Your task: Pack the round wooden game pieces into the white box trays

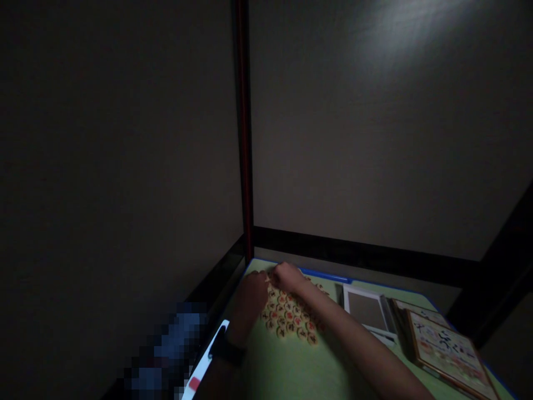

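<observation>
Many round, pale Chinese chess pieces (290, 312) with red and dark characters lie side by side in a flat cluster on the green table (287, 366). At the far left edge of the cluster is my left hand (254, 290), a dark band on its wrist and its fingers curled closed. Just right of it, my right hand (287, 276) reaches across the pieces, fingers also bent and pressed together. The two hands nearly meet at the far pieces. Whatever sits in their fingertips is too small and dark to make out. My right forearm covers part of the cluster.
Right of the pieces lies an open white box (366, 308). Beyond it are a decorated box lid (445, 347) and a similar panel partly under it. Walls stand close behind and left of the table. A bright white strip (204, 366) runs along the left edge.
</observation>
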`<action>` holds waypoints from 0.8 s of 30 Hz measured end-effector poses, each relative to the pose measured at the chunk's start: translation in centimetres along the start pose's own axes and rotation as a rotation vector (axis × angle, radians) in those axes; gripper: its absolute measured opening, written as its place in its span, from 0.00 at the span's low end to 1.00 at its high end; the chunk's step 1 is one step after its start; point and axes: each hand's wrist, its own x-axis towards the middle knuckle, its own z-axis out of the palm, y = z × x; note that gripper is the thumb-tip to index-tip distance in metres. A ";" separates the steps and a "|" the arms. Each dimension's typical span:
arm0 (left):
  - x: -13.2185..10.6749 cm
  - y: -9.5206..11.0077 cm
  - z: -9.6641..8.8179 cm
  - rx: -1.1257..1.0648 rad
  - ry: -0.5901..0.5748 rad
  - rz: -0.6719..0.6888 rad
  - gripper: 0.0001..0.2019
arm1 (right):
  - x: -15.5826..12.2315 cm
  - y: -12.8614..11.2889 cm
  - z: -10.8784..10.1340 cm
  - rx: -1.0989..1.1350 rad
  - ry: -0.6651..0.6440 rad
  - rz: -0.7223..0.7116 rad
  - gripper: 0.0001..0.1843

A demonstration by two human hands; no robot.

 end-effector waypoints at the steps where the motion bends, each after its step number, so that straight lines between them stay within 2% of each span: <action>1: 0.9 -0.7 -0.3 0.025 -0.010 0.024 0.15 | 0.0 -0.1 0.1 0.002 0.013 0.013 0.16; 6: 4.6 -2.8 0.1 0.056 -0.098 0.064 0.17 | 0.9 -0.8 0.5 0.016 -0.009 0.027 0.15; 10: 5.8 -3.4 1.3 0.036 -0.159 0.123 0.19 | 1.7 -1.1 1.2 0.060 -0.046 0.024 0.15; 13: 6.3 -3.6 2.1 0.028 -0.188 0.155 0.19 | 1.8 -0.5 1.4 0.123 -0.040 0.022 0.14; 18: 6.9 -3.9 3.2 0.015 -0.190 0.181 0.15 | 1.3 3.1 0.9 0.269 0.032 0.070 0.13; 24: 7.4 -4.8 3.7 -0.049 -0.130 0.203 0.12 | -0.2 8.9 1.4 0.413 0.127 0.255 0.13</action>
